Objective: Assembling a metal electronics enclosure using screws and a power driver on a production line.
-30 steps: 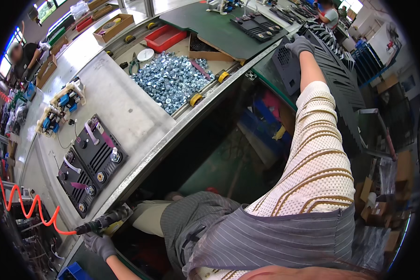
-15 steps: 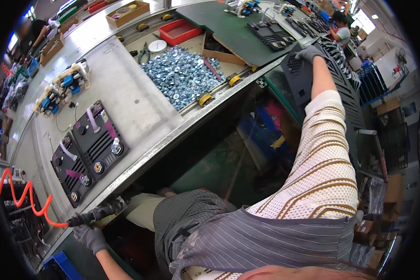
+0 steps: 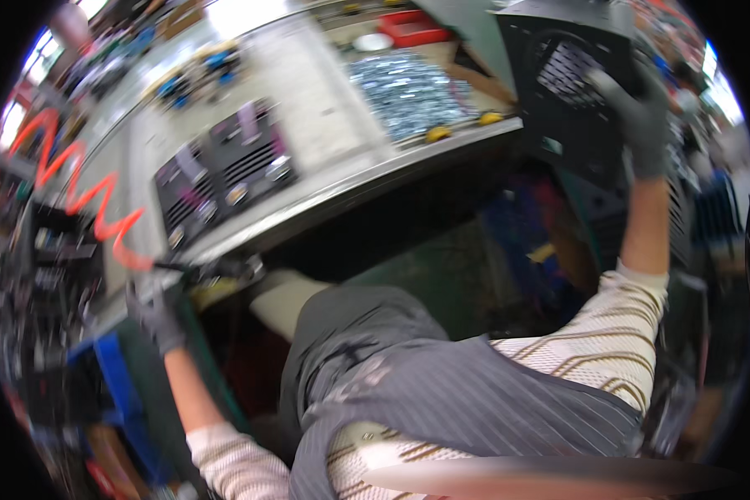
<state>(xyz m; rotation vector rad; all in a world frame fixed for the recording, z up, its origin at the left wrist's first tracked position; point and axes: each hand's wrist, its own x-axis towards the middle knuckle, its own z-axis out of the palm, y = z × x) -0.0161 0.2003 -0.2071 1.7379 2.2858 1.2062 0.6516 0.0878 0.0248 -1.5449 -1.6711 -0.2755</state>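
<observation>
At the upper right my gloved right hand (image 3: 642, 117) grips the edge of a black panel (image 3: 550, 121) with a perforated grille, which hangs raised beyond the bench's front edge. My gloved left hand (image 3: 156, 318) is at the lower left, fingers stretched and apart, with nothing visible in it. Just above that hand lies a dark air tool (image 3: 217, 271) at the bench edge, fed by an orange coiled hose (image 3: 83, 193). Two black slotted plates (image 3: 225, 171) with metal fittings and purple strips lie side by side on the bench. Motion smears much of the view.
A heap of shiny metal nuts or washers (image 3: 408, 92) fills a bench section, near a red tray (image 3: 414, 29) and a white round lid (image 3: 373, 42). Blue-and-white assemblies (image 3: 193, 75) sit behind the plates. Yellow rollers (image 3: 438, 133) line the metal bench edge. A blue bin (image 3: 118, 375) stands lower left.
My right hand has brought the black panel up off the stack at the right. The left hand has come away from the air tool and opened. The view has swung round.
</observation>
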